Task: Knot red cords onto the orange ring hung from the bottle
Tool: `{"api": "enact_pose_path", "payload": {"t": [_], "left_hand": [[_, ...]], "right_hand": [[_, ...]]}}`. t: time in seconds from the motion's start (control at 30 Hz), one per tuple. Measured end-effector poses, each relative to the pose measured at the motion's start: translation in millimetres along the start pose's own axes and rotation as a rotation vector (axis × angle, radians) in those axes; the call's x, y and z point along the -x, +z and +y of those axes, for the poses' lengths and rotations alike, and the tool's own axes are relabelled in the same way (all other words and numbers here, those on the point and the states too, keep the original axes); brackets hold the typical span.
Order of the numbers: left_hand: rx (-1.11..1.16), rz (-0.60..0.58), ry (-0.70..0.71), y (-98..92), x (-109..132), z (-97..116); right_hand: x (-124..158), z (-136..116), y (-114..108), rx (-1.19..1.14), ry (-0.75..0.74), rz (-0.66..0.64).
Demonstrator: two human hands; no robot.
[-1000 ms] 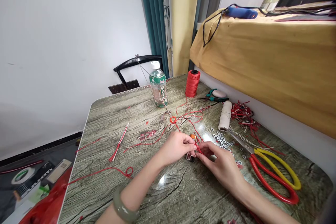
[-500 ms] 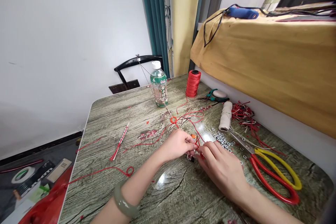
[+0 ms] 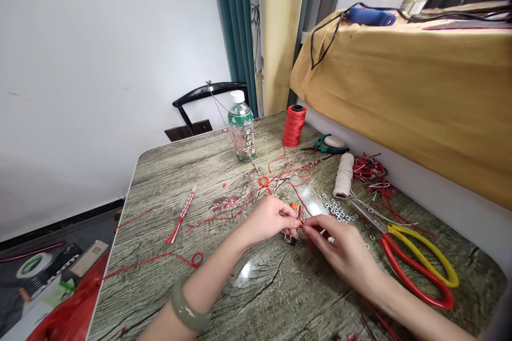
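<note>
My left hand [image 3: 272,219], with a green bangle on its wrist, pinches a red cord [image 3: 296,191] between thumb and fingers. Close beside it, the thumb and forefinger of my right hand [image 3: 340,248] are pinched at the same cord. The pinched part is small and mostly covered by fingertips. Farther back, red strands run to an orange ring [image 3: 263,181], which a thin string ties toward a green-labelled bottle [image 3: 242,128]. An orange object [image 3: 295,208], partly hidden, lies behind my left fingers. Small metal rings [image 3: 338,210] are scattered beyond my right hand.
Scissors [image 3: 418,261] with red and yellow handles lie at the right. Behind them are a white cord roll [image 3: 344,176], scrap threads [image 3: 368,170], pliers [image 3: 326,145] and a red thread spool [image 3: 295,127]. A braided red-white piece [image 3: 183,216] lies left on the wooden table [image 3: 160,170].
My right hand has turned and its curled fingers have straightened into a fingertip pinch. A red strand now shows below my right forearm. My left hand has stayed nearly still.
</note>
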State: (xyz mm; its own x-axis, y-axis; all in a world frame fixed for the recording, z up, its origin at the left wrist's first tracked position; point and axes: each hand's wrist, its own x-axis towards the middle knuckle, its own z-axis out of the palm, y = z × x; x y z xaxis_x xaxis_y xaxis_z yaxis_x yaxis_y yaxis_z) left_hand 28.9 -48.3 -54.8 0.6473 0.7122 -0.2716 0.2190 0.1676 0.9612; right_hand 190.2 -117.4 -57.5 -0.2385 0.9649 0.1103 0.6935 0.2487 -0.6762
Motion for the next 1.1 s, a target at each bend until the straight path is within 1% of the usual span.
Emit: {"api": "enact_pose_path", "payload": {"t": [0.13, 0.27, 0.37, 0.5, 0.63, 0.73, 0.83, 0.93, 0.97, 1.03, 1.1], "left_hand": [[0.015, 0.017, 0.014, 0.9, 3, 4], [0.024, 0.024, 0.003, 1.3, 3, 4], [0.045, 0.027, -0.01, 0.7, 3, -1], [0.054, -0.011, 0.015, -0.6, 2, -6], [0.045, -0.011, 0.025, -0.5, 3, -4], [-0.007, 0.016, 0.014, 1.3, 6, 0], [-0.059, 0.065, 0.009, 5.7, 7, 0], [-0.139, 0.172, 0.046, 12.7, 10, -4], [-0.178, 0.22, 0.066, 15.2, 11, -5], [-0.246, 0.304, 0.112, 20.1, 14, -7], [-0.261, 0.346, 0.145, 23.9, 17, -9]], "right_hand": [[-3, -2, -1, -0.304, 0.133, -0.014], [-6, 0, 1, -0.463, 0.187, -0.012], [-8, 3, 2, -0.518, 0.218, -0.017], [-10, 7, 3, -0.576, 0.268, -0.017], [-10, 8, 5, -0.611, 0.279, -0.007], [-8, 5, 6, -0.574, 0.273, 0.045], [-4, 0, 4, -0.459, 0.24, 0.111], [0, -4, 3, -0.377, 0.192, 0.128], [1, -4, 2, -0.39, 0.183, 0.121], [1, -4, 1, -0.486, 0.192, 0.094], [-1, -2, -1, -0.615, 0.228, 0.062]]}}
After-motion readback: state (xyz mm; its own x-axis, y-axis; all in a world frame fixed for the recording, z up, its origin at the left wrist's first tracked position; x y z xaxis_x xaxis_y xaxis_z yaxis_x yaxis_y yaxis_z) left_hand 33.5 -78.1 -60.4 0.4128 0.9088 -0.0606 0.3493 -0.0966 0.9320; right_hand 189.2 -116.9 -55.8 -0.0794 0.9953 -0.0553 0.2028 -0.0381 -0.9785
